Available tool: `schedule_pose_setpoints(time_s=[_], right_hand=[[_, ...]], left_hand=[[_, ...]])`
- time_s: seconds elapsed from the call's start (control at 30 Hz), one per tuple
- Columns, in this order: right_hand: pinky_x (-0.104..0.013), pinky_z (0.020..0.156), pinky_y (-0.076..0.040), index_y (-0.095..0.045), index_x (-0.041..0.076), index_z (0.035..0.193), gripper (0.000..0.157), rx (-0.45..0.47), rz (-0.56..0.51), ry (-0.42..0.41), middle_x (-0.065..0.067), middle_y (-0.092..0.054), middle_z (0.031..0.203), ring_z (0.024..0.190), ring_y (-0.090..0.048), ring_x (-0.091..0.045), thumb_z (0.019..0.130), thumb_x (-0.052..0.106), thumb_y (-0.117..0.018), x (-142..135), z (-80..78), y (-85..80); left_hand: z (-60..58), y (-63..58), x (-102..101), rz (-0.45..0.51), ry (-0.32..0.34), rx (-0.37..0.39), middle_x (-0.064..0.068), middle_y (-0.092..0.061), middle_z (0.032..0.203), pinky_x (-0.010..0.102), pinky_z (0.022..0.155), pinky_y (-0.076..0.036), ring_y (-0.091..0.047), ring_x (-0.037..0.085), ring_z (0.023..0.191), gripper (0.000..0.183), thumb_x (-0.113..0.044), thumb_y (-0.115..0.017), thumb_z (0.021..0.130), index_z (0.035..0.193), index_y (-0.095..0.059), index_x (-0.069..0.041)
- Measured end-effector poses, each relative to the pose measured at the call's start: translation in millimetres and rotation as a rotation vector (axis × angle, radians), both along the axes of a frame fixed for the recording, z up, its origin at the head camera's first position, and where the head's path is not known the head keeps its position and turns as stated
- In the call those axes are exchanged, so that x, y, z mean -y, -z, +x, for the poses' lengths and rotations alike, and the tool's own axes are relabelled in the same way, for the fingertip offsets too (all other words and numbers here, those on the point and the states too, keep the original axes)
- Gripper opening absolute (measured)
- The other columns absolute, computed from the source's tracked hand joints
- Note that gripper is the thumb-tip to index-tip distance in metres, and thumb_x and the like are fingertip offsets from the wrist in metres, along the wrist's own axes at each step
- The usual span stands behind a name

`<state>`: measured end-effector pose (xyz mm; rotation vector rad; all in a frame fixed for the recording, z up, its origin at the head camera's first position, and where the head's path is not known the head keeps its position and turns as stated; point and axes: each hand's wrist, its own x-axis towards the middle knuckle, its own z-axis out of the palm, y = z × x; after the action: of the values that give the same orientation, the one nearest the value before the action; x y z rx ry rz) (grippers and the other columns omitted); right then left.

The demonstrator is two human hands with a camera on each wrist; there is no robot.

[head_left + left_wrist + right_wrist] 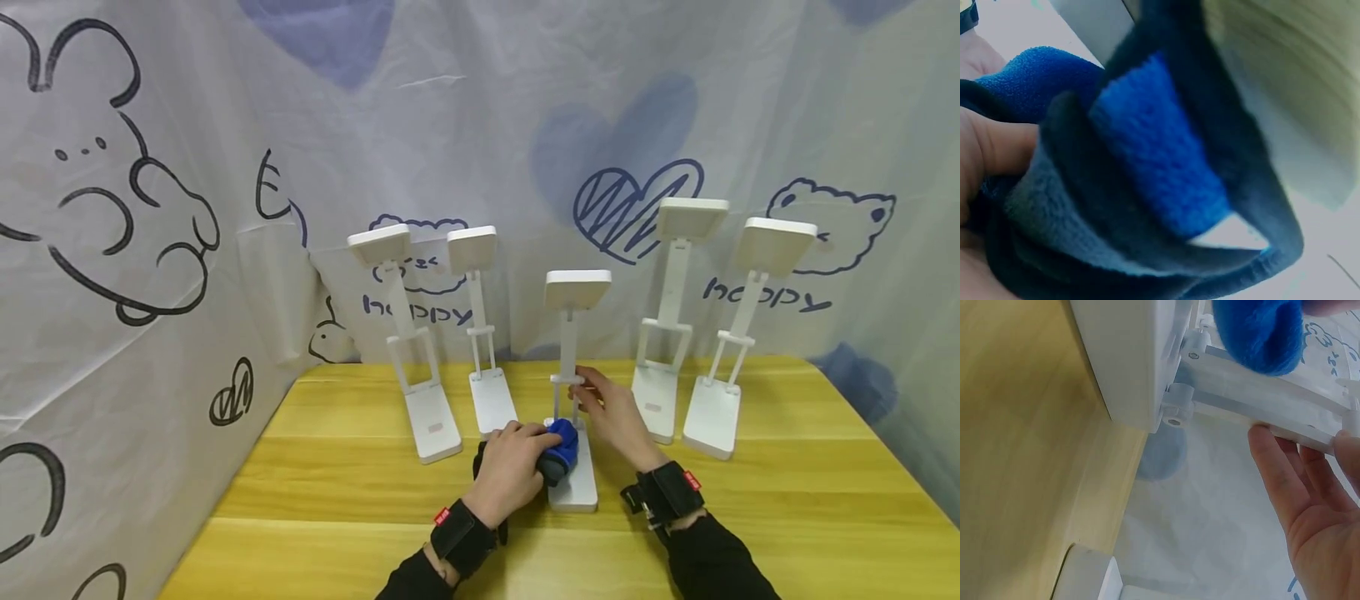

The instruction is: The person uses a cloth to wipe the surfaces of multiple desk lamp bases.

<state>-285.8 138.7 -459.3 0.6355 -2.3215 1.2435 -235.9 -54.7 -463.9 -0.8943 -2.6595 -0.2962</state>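
Note:
My left hand (513, 471) grips a folded blue and dark grey cloth (564, 446) over the base of the middle white desk lamp (579, 496). The left wrist view shows the fuzzy blue cloth (1160, 150) with dark edging, pinched by the thumb. On the lamp's right side, my right hand (618, 421) holds its upright frame near the crossbar. From the right wrist view, that hand's fingers and thumb (1313, 519) hold one thin white support bar (1254, 412), while a fold of the cloth hangs beside the other bar. Part of the lamp base is hidden under the cloth.
Two similar white lamps, a front one (433, 429) and a rear one (491, 400), stand to the left. Another two, an upright one (655, 400) and a tilted one (712, 417), stand to the right. The wooden table (315, 483) meets a printed curtain (487, 125) behind.

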Motion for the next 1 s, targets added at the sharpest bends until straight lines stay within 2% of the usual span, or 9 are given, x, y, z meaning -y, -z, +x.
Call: schedule_pose_setpoints(time_s=[0.37, 0.57, 0.73, 1.0], right_hand=[[-0.035, 0.068, -0.059, -0.056, 0.002, 0.125, 0.030, 0.050, -0.008, -0.013, -0.022, -0.069, 0.096, 0.087, -0.066, -0.027, 0.096, 0.006, -0.051, -1.7, -0.2, 1.9], [-0.033, 0.066, -0.059, -0.056, 0.004, 0.125, 0.030, 0.042, -0.010, -0.019, -0.023, -0.069, 0.096, 0.086, -0.067, -0.026, 0.096, 0.006, -0.051, -1.9, -0.5, 0.6], [-0.033, 0.066, -0.059, -0.056, 0.004, 0.126, 0.031, 0.041, 0.005, -0.001, -0.023, -0.070, 0.098, 0.086, -0.068, -0.027, 0.096, 0.007, -0.051, -1.6, 0.0, -0.4], [-0.039, 0.068, -0.059, -0.054, 0.005, 0.129, 0.032, 0.105, 0.016, -0.026, -0.024, -0.069, 0.103, 0.087, -0.067, -0.028, 0.098, 0.008, -0.048, -5.2, 0.8, -3.2]], left_hand=[[-9.4, 9.4, -13.4, -0.057, -0.016, -0.017, 0.002, -0.065, 0.118, 0.045, 0.078, -0.050, -0.056, 0.024, 0.099, 0.046, -0.005, -0.067, 0.076, 0.119, -0.066, -0.022], [-16.2, 7.0, -16.4, -0.091, 0.033, -0.020, 0.003, -0.065, 0.119, 0.043, 0.079, -0.049, -0.057, 0.023, 0.099, 0.045, -0.006, -0.068, 0.076, 0.118, -0.067, -0.022], [-19.7, 6.0, -19.6, -0.141, 0.089, -0.032, 0.002, -0.065, 0.120, 0.040, 0.086, -0.049, -0.056, 0.021, 0.103, 0.044, -0.008, -0.069, 0.077, 0.118, -0.067, -0.023], [-17.3, 7.1, -22.7, -0.163, 0.121, -0.043, -0.001, -0.064, 0.122, 0.041, 0.091, -0.047, -0.054, 0.020, 0.107, 0.042, -0.013, -0.070, 0.079, 0.119, -0.067, -0.027]])
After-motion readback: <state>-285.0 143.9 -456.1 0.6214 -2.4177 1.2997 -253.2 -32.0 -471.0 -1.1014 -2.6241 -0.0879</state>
